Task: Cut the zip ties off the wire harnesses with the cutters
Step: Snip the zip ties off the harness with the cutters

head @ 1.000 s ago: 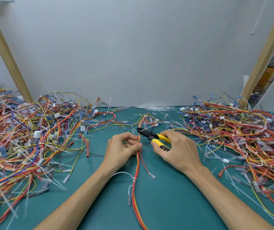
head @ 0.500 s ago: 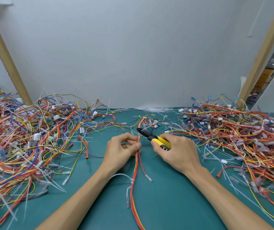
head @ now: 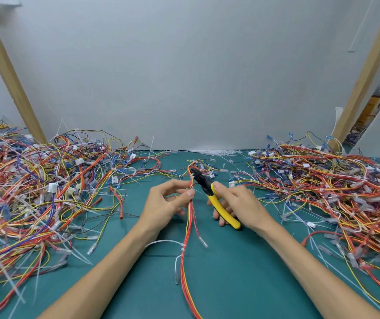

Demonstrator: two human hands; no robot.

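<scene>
My left hand (head: 166, 202) pinches a thin harness (head: 187, 229) of red, orange and yellow wires between thumb and forefinger, above the middle of the green table. My right hand (head: 237, 204) grips yellow-handled cutters (head: 214, 196). Their black jaws point up and left, right beside the wires just above my left fingertips. Lower on the same harness, a white zip tie (head: 182, 247) is cinched round the wires, its long tail running left.
A large tangle of wire harnesses (head: 41, 194) covers the left of the green mat (head: 230, 277), and another pile (head: 329, 189) covers the right. Cut white zip-tie pieces (head: 216, 151) lie along the back wall. Wooden posts (head: 9, 72) lean at both sides.
The cutters have swung from lying nearly flat to pointing steeply up and left, with the yellow handles now showing below my right hand. My left hand keeps its pinch on the wires.
</scene>
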